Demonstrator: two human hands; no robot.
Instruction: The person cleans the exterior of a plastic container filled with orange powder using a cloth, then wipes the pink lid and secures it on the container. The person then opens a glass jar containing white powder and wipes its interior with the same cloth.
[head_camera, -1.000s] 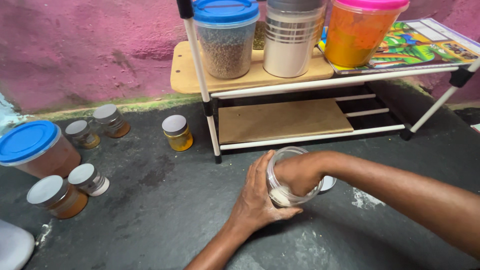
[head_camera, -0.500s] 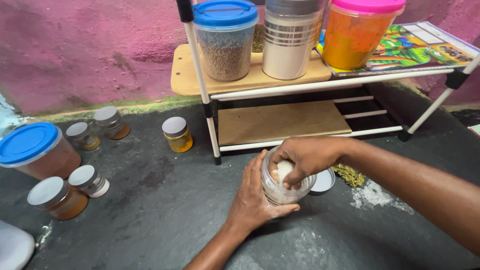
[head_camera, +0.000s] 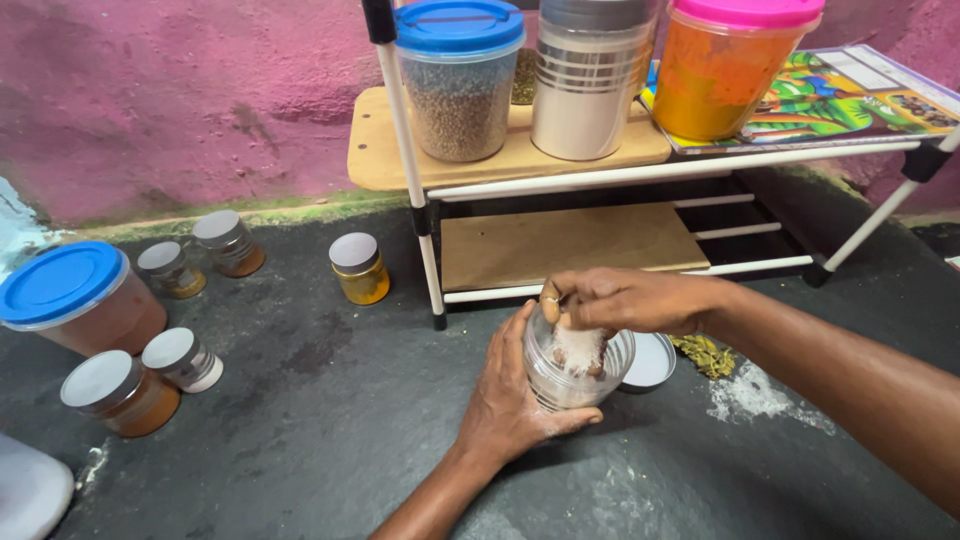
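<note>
Head view: our left hand (head_camera: 510, 400) wraps the clear jar (head_camera: 578, 358) from seven o'clock, jar tipped toward one o'clock. Our right hand (head_camera: 625, 300) reaches in from three o'clock, fingertips pinching white powder inside.

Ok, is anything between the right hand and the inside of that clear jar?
Nothing visible. The right hand already has its fingers down through the open mouth of the clear jar, which the left hand grips. The lid lies off, beside the jar.
</note>
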